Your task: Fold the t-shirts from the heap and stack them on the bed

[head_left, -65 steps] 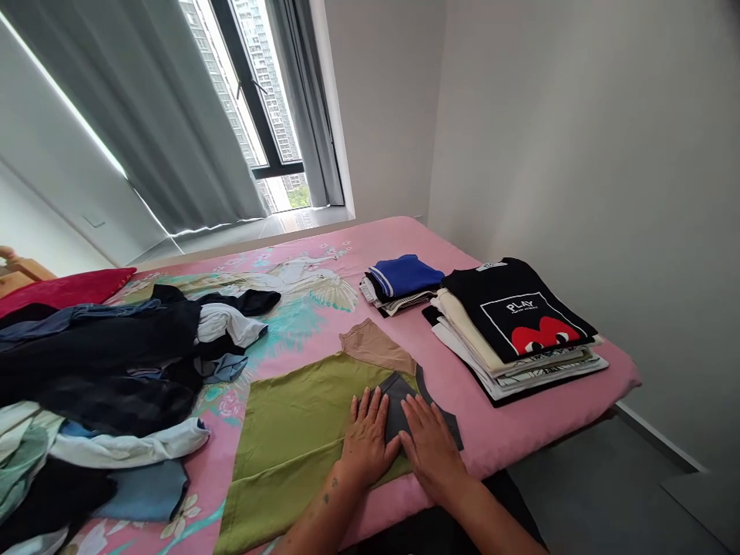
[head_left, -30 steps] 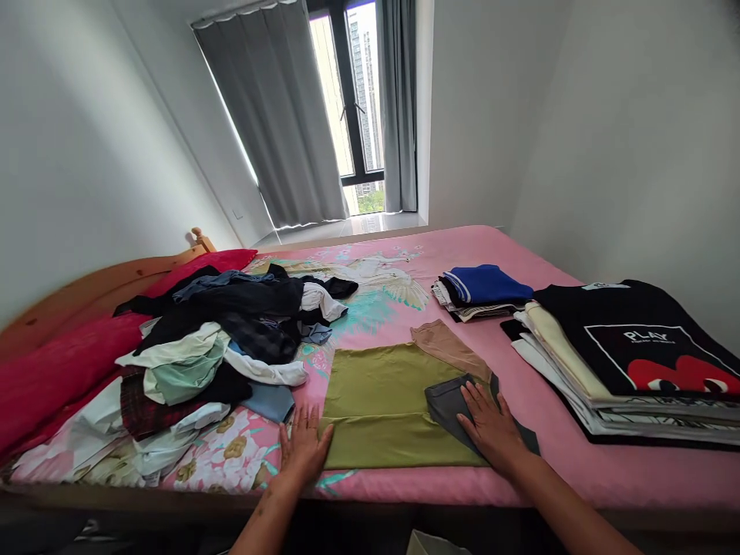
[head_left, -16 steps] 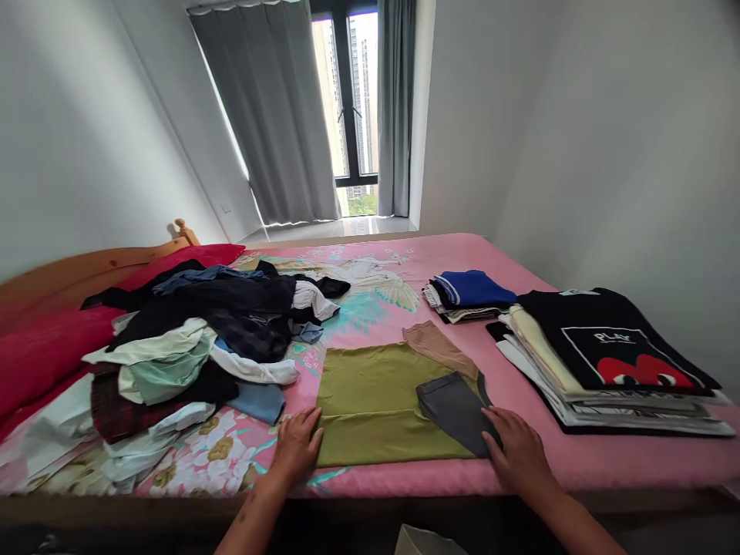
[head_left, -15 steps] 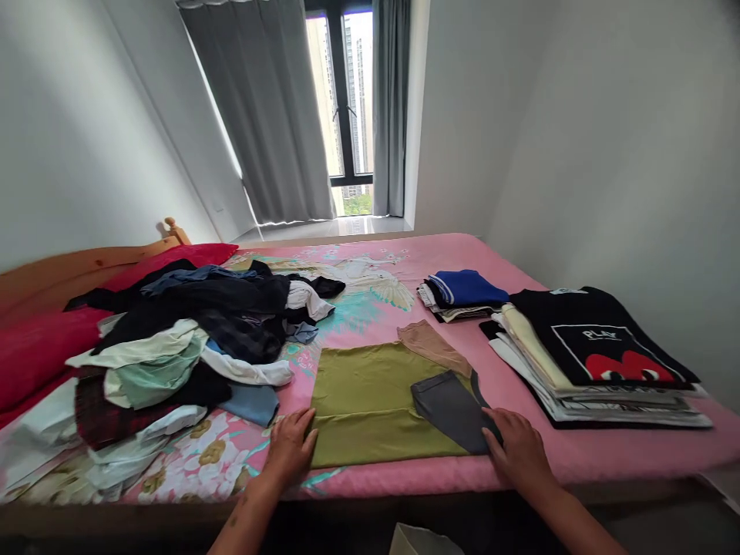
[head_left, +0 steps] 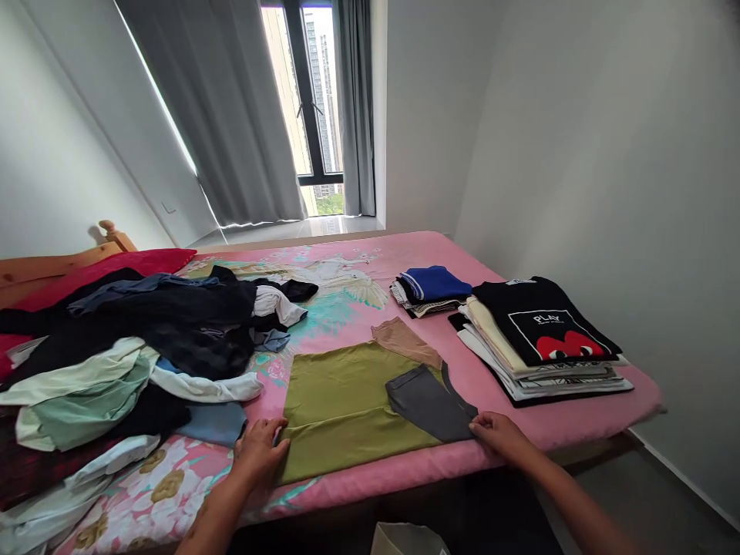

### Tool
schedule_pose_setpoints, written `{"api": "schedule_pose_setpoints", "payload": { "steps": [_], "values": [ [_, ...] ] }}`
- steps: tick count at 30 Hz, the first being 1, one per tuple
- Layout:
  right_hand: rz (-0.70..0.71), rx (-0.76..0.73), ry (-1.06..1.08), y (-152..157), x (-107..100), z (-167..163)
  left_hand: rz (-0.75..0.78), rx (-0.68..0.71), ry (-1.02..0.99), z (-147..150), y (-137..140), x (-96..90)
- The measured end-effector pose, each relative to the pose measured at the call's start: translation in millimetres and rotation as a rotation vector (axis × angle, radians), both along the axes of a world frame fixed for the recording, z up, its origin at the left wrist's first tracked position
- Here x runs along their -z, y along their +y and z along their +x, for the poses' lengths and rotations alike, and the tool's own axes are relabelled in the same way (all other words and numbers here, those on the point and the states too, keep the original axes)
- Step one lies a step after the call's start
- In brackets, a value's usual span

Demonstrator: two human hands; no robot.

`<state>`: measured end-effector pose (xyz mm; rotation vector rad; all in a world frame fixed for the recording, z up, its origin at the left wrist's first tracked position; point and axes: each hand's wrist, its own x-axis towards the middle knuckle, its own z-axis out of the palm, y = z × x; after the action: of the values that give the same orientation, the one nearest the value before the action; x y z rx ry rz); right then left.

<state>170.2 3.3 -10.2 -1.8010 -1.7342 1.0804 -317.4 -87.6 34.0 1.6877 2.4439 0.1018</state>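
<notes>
An olive-green T-shirt (head_left: 335, 408) lies near the bed's front edge, one long side folded over toward the middle. Its dark grey sleeve (head_left: 431, 401) rests across the green body, and a brown sleeve (head_left: 408, 344) sticks out at the far side. My left hand (head_left: 258, 451) is at the hem end, fingertips touching the edge, with thumb and fingers apart. At the neck end, my right hand (head_left: 500, 433) pinches the shirt's corner beside the grey sleeve between thumb and fingers.
A loose heap of clothes (head_left: 173, 324) covers the left of the bed. To the right stands a folded stack topped by a black T-shirt (head_left: 549, 320). Behind it is a smaller stack with a blue garment (head_left: 436, 283) on top. The bed's front edge (head_left: 370, 470) is close by.
The view has swung to the right. My right hand has closed its fingers on the shirt's corner, while the left stays at the hem. The shirt lies much as before.
</notes>
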Motion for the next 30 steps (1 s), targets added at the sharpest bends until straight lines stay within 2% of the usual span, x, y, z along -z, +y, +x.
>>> {"api": "schedule_pose_setpoints", "payload": {
  "steps": [3, 9, 17, 20, 24, 27, 30],
  "values": [
    [-0.042, -0.02, 0.063, -3, 2, -5, -0.027, 0.033, -0.002, 0, 3, -2.8],
    [-0.277, -0.088, 0.223, -8, 18, -2, -0.058, 0.0, -0.081, -6, 7, -2.4],
    [-0.298, -0.06, 0.209, -12, 18, -4, 0.034, -0.034, -0.366, -2, 10, -1.4],
    [-0.331, -0.046, 0.251, -13, 19, -4, 0.02, -0.087, -0.536, 1, 3, -3.9],
    [-0.388, -0.054, 0.284, -12, 21, 0, -0.119, -0.148, -0.755, 0, -15, -12.5],
    [-0.433, -0.075, 0.288, -10, 23, 3, -0.201, -0.188, -0.85, -2, -29, -15.6],
    [-0.461, -0.048, 0.277, -10, 21, 2, -0.193, -0.213, -0.922, -3, -38, -11.0]
  ]
}}
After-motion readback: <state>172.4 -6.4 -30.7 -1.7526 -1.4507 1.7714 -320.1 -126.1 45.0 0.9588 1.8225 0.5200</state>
